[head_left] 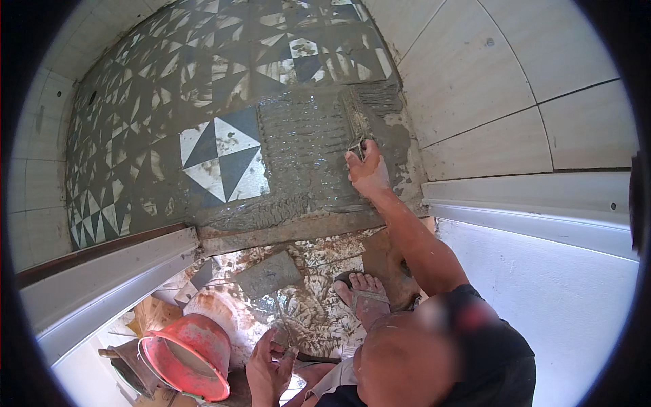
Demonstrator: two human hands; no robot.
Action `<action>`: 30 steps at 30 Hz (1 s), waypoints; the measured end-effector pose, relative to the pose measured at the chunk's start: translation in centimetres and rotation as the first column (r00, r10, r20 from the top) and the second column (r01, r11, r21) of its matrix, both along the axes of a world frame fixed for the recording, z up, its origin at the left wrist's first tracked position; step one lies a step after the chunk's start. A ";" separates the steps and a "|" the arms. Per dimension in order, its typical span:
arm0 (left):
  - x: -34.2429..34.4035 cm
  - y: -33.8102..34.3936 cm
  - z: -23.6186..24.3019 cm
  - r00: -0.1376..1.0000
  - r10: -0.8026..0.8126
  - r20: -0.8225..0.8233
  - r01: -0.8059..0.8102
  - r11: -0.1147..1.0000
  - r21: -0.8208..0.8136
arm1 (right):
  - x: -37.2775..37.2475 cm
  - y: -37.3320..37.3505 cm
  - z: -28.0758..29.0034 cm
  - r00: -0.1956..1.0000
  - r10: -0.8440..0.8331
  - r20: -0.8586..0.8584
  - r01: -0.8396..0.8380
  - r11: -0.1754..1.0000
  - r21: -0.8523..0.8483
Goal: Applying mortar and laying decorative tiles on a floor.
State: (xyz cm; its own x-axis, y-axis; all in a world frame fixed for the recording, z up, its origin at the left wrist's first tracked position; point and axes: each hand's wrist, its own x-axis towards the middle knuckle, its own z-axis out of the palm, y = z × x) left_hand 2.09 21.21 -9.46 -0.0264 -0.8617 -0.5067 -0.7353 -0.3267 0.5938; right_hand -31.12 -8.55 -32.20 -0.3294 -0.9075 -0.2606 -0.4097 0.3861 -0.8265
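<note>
My right hand [369,169] grips a mortar-caked trowel [354,115], its blade lying on the bed of wet grey mortar [302,146] by the right wall. Combed ridges run across that mortar. Just left of it lies a square tile [224,159] with dark grey and white triangles, smeared lightly at its edges. Low in the view, my left hand [270,363] is held near my body with its fingers curled together; whatever is in them, if anything, cannot be made out.
Patterned tiles [149,125] smeared with grout cover the floor beyond. A red bucket [196,353] stands at lower left. A flat grey slab [269,275] lies on the muddy floor before the doorway. White door frames [115,278] flank both sides; my sandalled foot [366,298] is near the threshold.
</note>
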 end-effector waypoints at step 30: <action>-0.1 -0.6 -0.5 1.000 0.012 -0.008 -0.012 1.000 0.017 | -6.3 -0.6 3.8 0.925 0.001 -0.380 -0.021 0.999 -0.050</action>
State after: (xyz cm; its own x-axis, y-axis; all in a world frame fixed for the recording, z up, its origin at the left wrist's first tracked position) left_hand 2.03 20.58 -10.01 -0.0204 -0.8533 -0.5211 -0.7262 -0.3456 0.5944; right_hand -37.38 -9.14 -28.42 -0.3846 -0.9204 -0.0704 -0.7009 0.3409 -0.6265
